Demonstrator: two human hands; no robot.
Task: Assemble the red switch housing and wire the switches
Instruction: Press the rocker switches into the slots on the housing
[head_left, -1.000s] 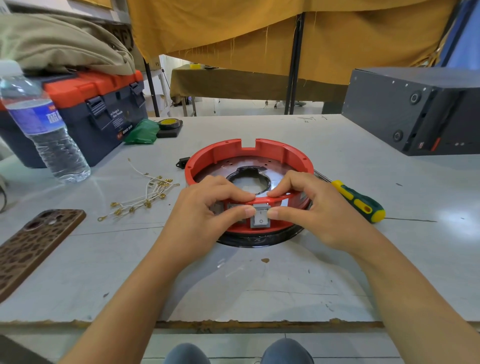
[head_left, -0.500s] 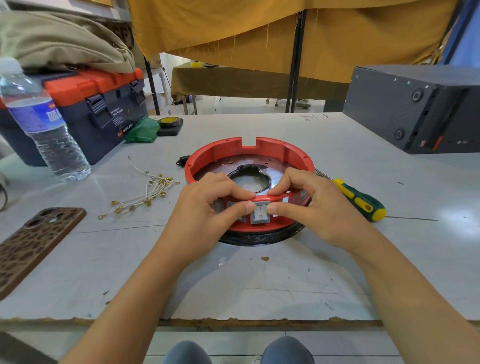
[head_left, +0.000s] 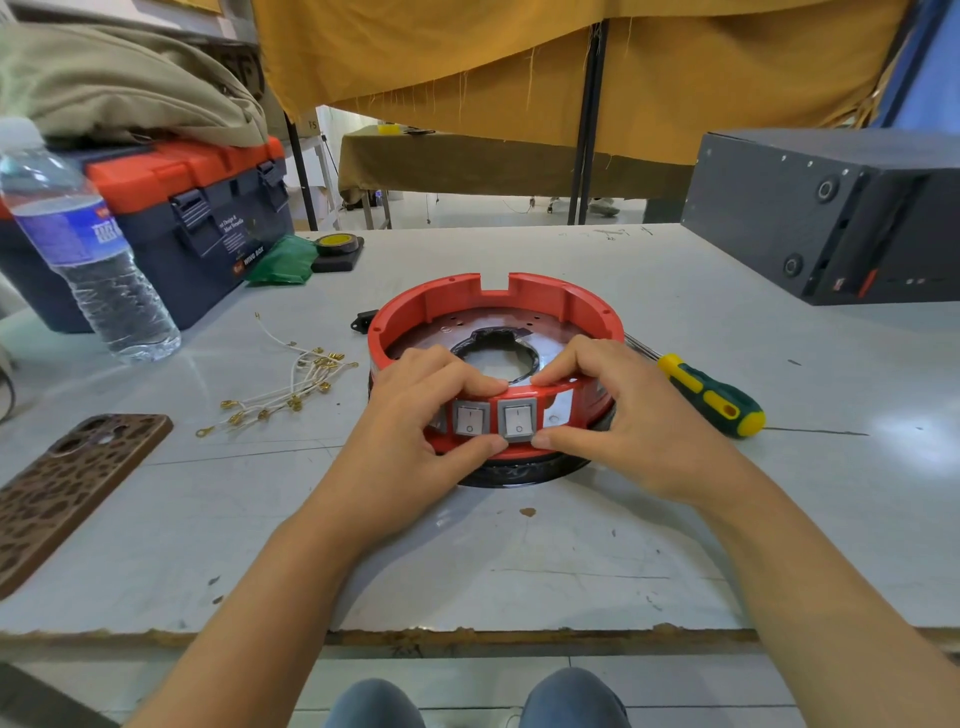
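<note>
Nearest us, our left hand (head_left: 415, 436) and right hand (head_left: 618, 421) pinch the red housing's (head_left: 493, 306) front wall on the worktop (head_left: 519, 561), where two switches (head_left: 493, 420) now apparently sit seated, versus one before; the wires (head_left: 291, 387) lie untouched beyond.

The round plastic switch housing (head_left: 496, 306) is red, its two rocker switches (head_left: 493, 420) grey with white faces. The screwdriver handle (head_left: 711, 395) is green and yellow; the phone case (head_left: 67, 483) wears a brown, dark-spotted pattern.
</note>
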